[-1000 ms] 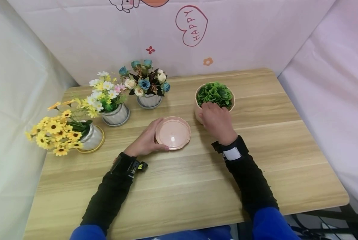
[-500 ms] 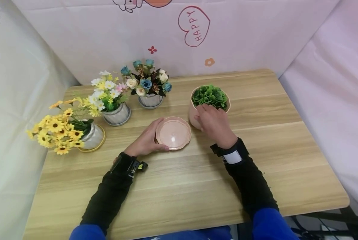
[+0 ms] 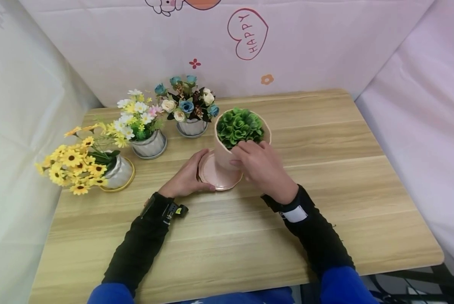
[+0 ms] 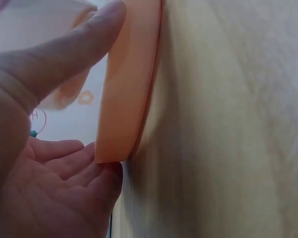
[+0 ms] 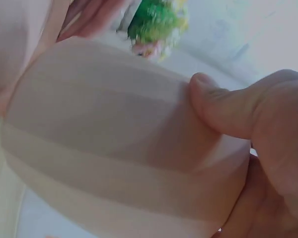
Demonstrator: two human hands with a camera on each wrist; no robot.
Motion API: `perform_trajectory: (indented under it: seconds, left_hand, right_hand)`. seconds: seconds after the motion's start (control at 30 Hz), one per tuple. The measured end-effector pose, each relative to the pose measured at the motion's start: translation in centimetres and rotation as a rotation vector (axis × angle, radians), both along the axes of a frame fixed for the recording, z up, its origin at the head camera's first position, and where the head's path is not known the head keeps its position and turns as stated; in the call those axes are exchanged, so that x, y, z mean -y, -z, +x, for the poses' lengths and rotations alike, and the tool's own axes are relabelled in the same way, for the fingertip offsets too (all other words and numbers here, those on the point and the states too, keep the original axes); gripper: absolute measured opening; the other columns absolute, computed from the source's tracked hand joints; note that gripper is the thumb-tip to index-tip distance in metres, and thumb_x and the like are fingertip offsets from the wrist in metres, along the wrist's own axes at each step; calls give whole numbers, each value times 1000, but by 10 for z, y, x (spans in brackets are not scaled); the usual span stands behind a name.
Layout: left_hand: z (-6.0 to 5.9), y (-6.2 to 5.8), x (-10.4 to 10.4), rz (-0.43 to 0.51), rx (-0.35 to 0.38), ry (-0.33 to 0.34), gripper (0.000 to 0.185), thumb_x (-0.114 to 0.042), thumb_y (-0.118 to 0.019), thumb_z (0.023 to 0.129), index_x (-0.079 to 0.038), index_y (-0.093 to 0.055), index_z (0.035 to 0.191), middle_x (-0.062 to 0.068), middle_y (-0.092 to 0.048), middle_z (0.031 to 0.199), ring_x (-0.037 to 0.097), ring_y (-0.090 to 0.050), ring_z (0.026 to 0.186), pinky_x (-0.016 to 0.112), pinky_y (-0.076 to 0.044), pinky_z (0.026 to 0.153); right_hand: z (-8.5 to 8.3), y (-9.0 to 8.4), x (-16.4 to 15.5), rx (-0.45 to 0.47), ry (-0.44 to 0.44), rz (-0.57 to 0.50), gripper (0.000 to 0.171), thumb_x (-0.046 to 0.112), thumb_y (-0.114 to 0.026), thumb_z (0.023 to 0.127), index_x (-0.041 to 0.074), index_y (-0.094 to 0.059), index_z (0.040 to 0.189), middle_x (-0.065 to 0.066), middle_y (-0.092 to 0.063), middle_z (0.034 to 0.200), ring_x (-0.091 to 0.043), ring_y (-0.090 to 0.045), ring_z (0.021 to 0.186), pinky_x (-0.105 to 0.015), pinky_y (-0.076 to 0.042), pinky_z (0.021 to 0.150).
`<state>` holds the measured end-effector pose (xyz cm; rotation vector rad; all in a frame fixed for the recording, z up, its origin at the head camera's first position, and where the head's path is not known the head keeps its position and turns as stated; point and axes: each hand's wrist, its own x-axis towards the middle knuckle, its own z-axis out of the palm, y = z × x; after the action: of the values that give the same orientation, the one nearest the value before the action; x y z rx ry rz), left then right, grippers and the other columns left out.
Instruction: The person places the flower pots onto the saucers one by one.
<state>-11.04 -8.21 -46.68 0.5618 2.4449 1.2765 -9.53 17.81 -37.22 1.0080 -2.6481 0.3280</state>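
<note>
In the head view my right hand (image 3: pixel 259 169) pinches the near rim of a pale pink flowerpot (image 3: pixel 225 157) filled with a green leafy plant (image 3: pixel 239 128). The thumb (image 5: pixel 221 106) presses the pot's outer wall in the right wrist view. The pot hangs over a round pink saucer (image 3: pixel 221 181); a gap shows between them in the left wrist view. My left hand (image 3: pixel 188 177) holds the saucer's left edge, thumb on the near side, fingers on the far side. The saucer's edge (image 4: pixel 126 89) lies flat on the table. The pot hides much of the saucer's middle.
Left and behind stand three grey pots: yellow flowers (image 3: pixel 72 162) with a yellow saucer (image 3: pixel 131 176), white and yellow daisies (image 3: pixel 137 114), and blue and cream roses (image 3: pixel 186 105). The wooden table (image 3: pixel 344 181) ends at a printed cloth backdrop (image 3: pixel 306 42).
My right hand has carried the flowerpot left from beside the saucer to a place over it. The left hand and saucer have stayed put.
</note>
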Motion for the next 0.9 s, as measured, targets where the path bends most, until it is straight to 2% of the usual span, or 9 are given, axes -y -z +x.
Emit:
perform_trajectory:
  seconds: [0.23, 0.33, 0.5, 0.7, 0.9]
  left_hand:
    - [0, 4, 1, 105, 16, 7, 127, -19, -99, 74, -20, -15, 170, 8, -29, 173, 27, -33, 158, 47, -30, 131]
    - [-1, 4, 1, 143, 18, 10, 131, -17, -100, 72, -25, -13, 170, 5, -28, 174, 25, -34, 158, 47, -29, 132]
    - [-2, 4, -1, 221, 9, 17, 137, -12, -101, 70, -33, -9, 170, -3, -26, 175, 19, -31, 159, 44, -23, 134]
    - [-2, 4, -3, 251, 27, 4, 136, -1, -98, 69, -22, -10, 171, 6, -26, 175, 26, -28, 161, 46, -19, 135]
    - [-3, 4, -3, 268, 47, 0, 134, 5, -96, 69, -17, -11, 171, 9, -25, 175, 27, -25, 162, 47, -17, 136]
  right_hand:
    - [10, 8, 16, -30, -96, 48, 12, 20, -81, 92, 16, -73, 101, -2, -71, 101, -22, -68, 97, -37, -46, 71]
    - [12, 12, 20, -38, -124, 72, 14, 12, -82, 90, 17, -74, 100, -1, -72, 100, -21, -68, 94, -35, -46, 69]
    - [12, 19, 24, -23, -158, 91, 13, 10, -82, 90, 17, -74, 97, 0, -71, 98, -20, -68, 90, -36, -47, 68]
    - [12, 23, 25, 9, -174, 116, 20, 1, -82, 87, 18, -75, 97, 0, -68, 95, -20, -67, 88, -36, -46, 69]
    - [12, 23, 26, 16, -176, 119, 18, 3, -82, 88, 18, -76, 96, 0, -68, 92, -20, -67, 86, -36, -48, 68]
